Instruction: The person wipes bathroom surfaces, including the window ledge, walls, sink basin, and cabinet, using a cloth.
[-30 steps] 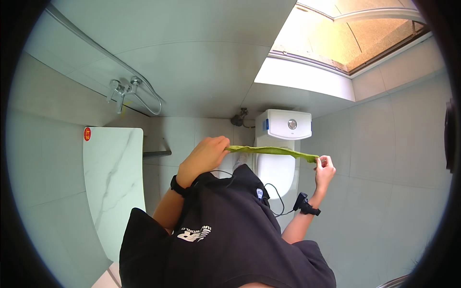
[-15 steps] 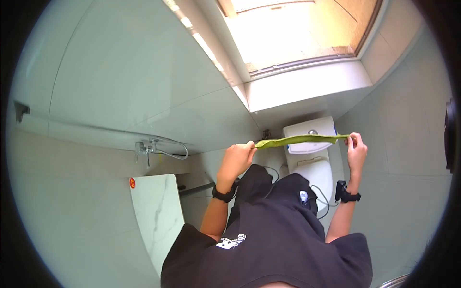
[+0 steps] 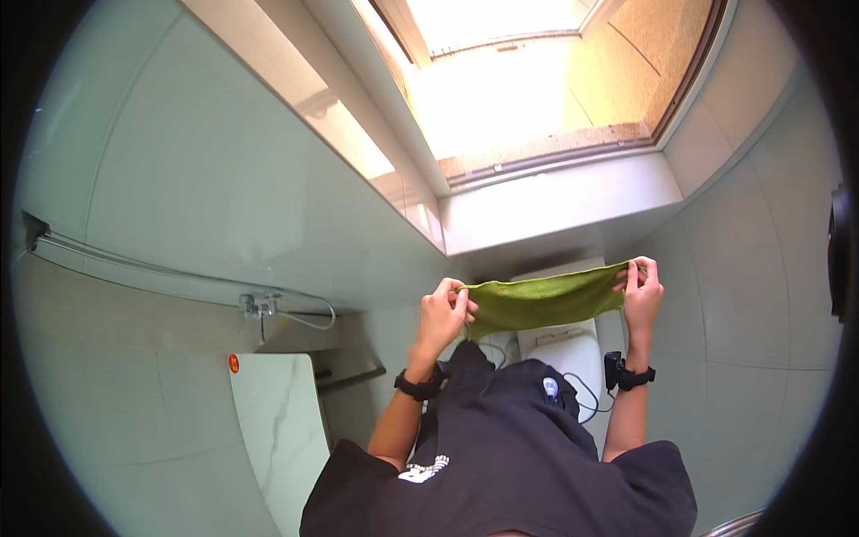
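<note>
Your left hand (image 3: pixel 445 313) and right hand (image 3: pixel 642 291) are pinching the top corners of the green cloth (image 3: pixel 541 302) between nearly closed fingers, stretching it before the toilet (image 3: pixel 573 361), near the far window (image 3: pixel 537 98).

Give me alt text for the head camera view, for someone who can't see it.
A person's left hand and right hand hold a green cloth spread out between them, partly hiding a white toilet. Beyond is a bright window; to the left are a shower tap and a white, grey-veined panel.
</note>
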A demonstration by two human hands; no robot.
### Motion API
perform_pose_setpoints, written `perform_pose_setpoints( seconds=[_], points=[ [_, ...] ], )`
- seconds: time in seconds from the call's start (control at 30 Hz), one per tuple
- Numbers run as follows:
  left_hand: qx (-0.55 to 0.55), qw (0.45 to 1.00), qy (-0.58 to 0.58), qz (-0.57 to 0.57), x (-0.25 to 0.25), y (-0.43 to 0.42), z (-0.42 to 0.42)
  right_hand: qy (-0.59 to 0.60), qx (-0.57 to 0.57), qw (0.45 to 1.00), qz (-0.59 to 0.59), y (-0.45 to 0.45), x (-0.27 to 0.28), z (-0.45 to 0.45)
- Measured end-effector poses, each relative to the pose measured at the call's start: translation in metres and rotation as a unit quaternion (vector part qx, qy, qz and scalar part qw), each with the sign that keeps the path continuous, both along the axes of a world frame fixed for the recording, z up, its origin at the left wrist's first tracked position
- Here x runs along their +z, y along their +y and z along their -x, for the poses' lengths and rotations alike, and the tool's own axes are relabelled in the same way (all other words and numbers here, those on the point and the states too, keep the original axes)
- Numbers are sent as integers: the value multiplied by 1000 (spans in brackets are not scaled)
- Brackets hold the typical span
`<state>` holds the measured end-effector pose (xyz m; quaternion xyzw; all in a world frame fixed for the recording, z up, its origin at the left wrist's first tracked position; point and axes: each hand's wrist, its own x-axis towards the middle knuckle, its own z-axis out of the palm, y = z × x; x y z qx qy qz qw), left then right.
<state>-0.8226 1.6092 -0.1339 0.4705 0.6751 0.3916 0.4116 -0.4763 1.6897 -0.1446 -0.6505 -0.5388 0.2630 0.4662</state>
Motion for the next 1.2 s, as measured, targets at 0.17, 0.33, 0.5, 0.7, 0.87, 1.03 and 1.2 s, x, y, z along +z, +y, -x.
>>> perform_pose_setpoints(
  seconds=[0.17,0.33,0.5,0.7,0.87,1.03,1.2],
  points=[
    [132,988,-70,-23,-26,80,0,31,17,999,-35,98,-32,31],
    [160,984,76,-25,-91,160,-2,-105,82,990,-47,198,-108,64],
    [26,986,163,6,-183,161,-17,-237,240,941,35,182,-194,88],
    [-6,939,336,-77,-193,192,-15,-347,158,924,-19,204,-189,107],
    [-19,886,440,-147,-189,205,6,-435,168,882,-73,236,-193,134],
    [-50,899,424,-99,-197,156,-25,-486,157,857,-66,228,-204,121],
    [34,915,391,-90,-210,145,-17,-488,169,852,-84,214,-208,120]
  ],
)
